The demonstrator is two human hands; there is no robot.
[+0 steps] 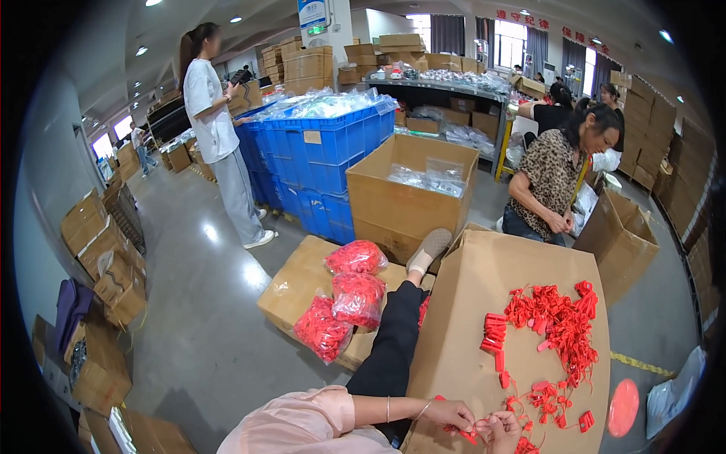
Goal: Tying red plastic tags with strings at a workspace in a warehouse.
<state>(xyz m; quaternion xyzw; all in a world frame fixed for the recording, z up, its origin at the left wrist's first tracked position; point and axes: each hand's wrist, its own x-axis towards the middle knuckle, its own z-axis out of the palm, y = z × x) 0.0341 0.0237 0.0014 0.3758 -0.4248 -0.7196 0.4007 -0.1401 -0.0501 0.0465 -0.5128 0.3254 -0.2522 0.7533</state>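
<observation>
Low at the front right, my left hand [451, 414] pinches a small red plastic piece with a thin cord [468, 436]. Close beside it, my right hand [502, 429] has its fingers pressed together at the same piece; how much of the cord it grips is hard to make out. Both hands are over the near edge of a large cardboard box [463, 303] used as a work surface. Across its top spreads a tangled heap of red corded pieces [563, 329]. A neat row of red pieces [494, 333] lies left of the heap.
Clear bags of red pieces [358, 299] lie on a low carton [291, 284] by my outstretched leg. Beyond stand an open carton [412, 185] and blue crates [325, 151]. One person [215, 129] stands far left; another [548, 181] works at the right beside an open box [620, 242].
</observation>
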